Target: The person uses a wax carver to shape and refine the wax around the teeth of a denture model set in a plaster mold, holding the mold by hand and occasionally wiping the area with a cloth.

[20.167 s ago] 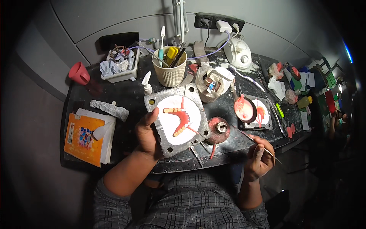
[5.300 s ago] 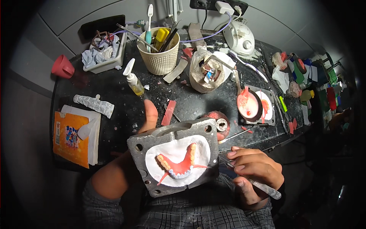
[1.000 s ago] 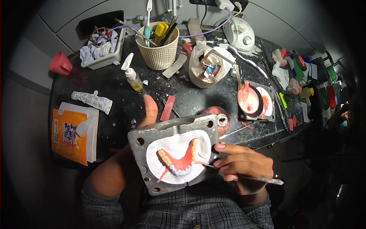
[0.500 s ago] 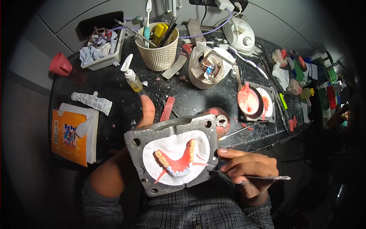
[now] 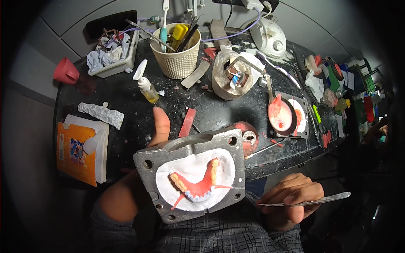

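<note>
My left hand (image 5: 161, 125) holds up a grey metal dental flask half (image 5: 145, 181); its thumb shows beyond the far edge, and the other fingers are hidden underneath. White plaster (image 5: 225, 168) fills the flask. Set in it is a U-shaped pink wax denture (image 5: 200, 184) with yellowish back teeth on both sides and pale bluish-white front teeth. Two thin pink wax strips run outward over the plaster. To the right of the flask, apart from it, my right hand (image 5: 297, 196) grips a slim metal wax carver (image 5: 333, 198), its thin tip pointing left.
Behind the flask stands a reddish round burner (image 5: 247, 139). A pan of pink wax (image 5: 282, 116) rests over another flask half (image 5: 300, 126) at right. Further back are a tool cup (image 5: 177, 57), a pump bottle (image 5: 147, 88) and a plastic-wrapped tub (image 5: 230, 86). An orange book (image 5: 78, 156) lies left.
My right hand has drawn back to the right with the wax carver, away from the flask's edge. The flask has shifted and tilted slightly in my left hand.
</note>
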Demonstrator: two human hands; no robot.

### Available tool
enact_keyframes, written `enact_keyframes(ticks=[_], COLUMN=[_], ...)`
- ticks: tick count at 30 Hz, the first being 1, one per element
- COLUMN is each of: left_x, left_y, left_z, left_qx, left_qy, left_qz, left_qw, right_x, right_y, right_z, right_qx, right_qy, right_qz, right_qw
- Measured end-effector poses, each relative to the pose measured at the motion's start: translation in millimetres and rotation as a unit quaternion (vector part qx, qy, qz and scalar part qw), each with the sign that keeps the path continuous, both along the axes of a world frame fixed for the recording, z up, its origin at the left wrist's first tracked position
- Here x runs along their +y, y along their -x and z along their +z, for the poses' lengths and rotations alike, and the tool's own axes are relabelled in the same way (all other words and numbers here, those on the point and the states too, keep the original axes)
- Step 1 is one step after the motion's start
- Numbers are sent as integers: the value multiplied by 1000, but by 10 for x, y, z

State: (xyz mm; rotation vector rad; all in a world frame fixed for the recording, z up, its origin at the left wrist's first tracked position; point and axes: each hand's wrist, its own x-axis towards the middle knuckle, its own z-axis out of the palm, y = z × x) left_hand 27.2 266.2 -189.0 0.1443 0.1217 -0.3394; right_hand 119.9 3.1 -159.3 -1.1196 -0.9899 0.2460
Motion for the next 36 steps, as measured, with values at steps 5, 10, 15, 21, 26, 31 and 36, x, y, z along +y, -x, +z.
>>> enact_keyframes(ticks=[5,10,15,21,26,31,36], left_x=[18,51,69,28,63,51,65], left_y=[-5,-9,-52,-64,-71,-47,-26], left_z=[-139,-182,-127,-113,-155,-165,-134], left_qx=[-1,55,6,6,-9,-12,9], left_qy=[-4,103,-34,-28,128,105,7], left_qz=[9,51,28,38,25,27,17], left_qw=[1000,992,999,999,991,994,1000], right_x=[170,4,-89,130,240,255,278], right_y=[120,74,87,82,167,190,218], right_z=[22,103,105,187,153,169,186], right_qx=[-41,1,-55,-330,-391,-391,-408], right_qy=[45,119,317,248,255,254,284], right_qz=[-92,-33,5,-69,-79,-98,-118], right_qw=[994,992,947,908,881,879,860])
